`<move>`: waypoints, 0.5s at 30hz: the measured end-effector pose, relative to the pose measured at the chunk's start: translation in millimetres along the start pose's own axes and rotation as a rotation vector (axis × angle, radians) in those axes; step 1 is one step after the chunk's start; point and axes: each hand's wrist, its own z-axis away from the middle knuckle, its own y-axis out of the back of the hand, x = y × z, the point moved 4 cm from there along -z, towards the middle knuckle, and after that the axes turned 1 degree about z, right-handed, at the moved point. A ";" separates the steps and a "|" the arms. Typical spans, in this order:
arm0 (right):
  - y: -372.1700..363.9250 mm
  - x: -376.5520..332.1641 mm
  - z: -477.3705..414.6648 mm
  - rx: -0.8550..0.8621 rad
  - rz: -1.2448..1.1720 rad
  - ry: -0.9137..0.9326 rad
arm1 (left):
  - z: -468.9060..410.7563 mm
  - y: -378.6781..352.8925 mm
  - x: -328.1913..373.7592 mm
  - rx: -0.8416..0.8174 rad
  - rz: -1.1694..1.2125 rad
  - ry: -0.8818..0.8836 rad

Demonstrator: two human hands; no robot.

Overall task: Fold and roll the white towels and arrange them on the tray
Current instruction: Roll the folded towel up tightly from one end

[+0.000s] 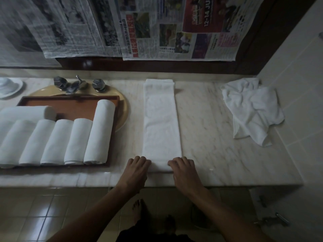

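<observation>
Two hands sit at the near end of the folded towel (161, 123), which lies as a long narrow strip on the marble table (206, 119), running straight away from the person. The left hand (138, 165) is on the near-left corner and the right hand (181, 166) on the near-right corner. Both sets of fingers are curled down over the first small turn of cloth and hold it. This looks like the very start of the roll.

To do it well, both hands should push forward at the same pace so the roll stays square to the strip and does not cone to one side. The first turns want to be tight, since a loose core would likely sag. Thumbs can tuck the edges in if they creep out.

Several rolled towels (78, 140) lie side by side on the wooden tray (73, 102), which rests over the sink (125, 109) to the left, with one more lying crosswise behind them. A gap shows at the back of the tray. One crumpled towel (251, 109) waits at the far right of the table, well apart from the strip
</observation>
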 end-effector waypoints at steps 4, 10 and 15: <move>4.3 7.8 6.8 -0.053 -0.058 -0.009 | 6.2 4.9 1.9 0.013 0.064 -0.036; 10.0 21.1 16.3 -0.137 -0.192 0.004 | 18.2 10.7 3.7 -0.007 0.173 -0.163; 14.6 30.6 8.4 -0.235 -0.324 -0.121 | 16.8 12.5 -10.3 -0.110 0.355 0.051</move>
